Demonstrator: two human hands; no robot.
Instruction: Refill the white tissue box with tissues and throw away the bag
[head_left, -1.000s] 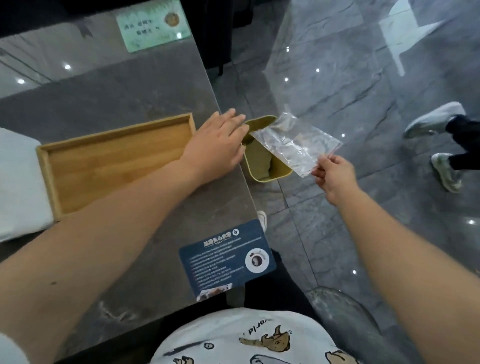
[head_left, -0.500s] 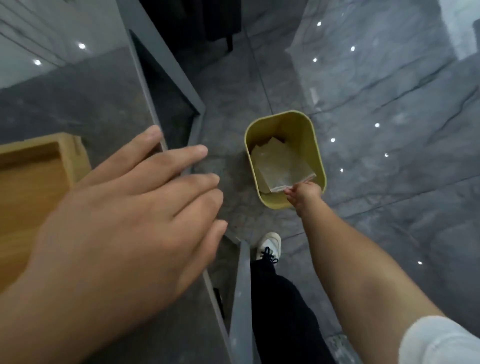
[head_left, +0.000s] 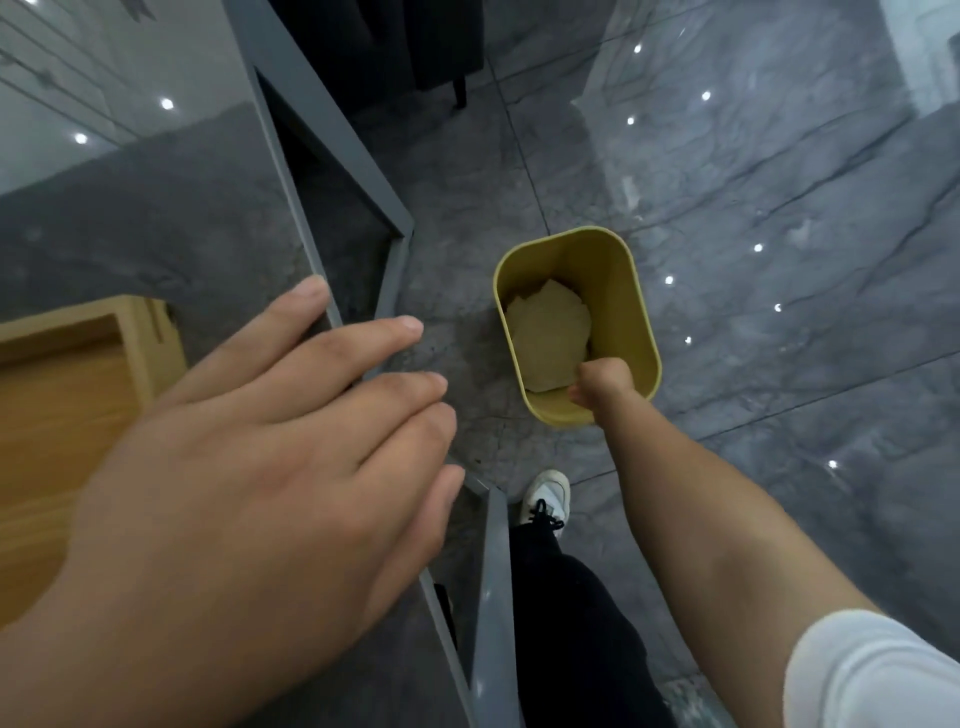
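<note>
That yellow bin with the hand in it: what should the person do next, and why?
Probably let go and lift the right hand out: it is closed at the yellow bin's near rim, and the crumpled bag already lies inside. The left hand rests open on the table.

Wooden tray on grey table

A grey stone table bears a wooden tray; a yellow bin stands on the marble floor.

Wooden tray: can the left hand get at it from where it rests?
Probably yes. The left hand lies flat on the table right beside the wooden tray, with nothing between them.
</note>
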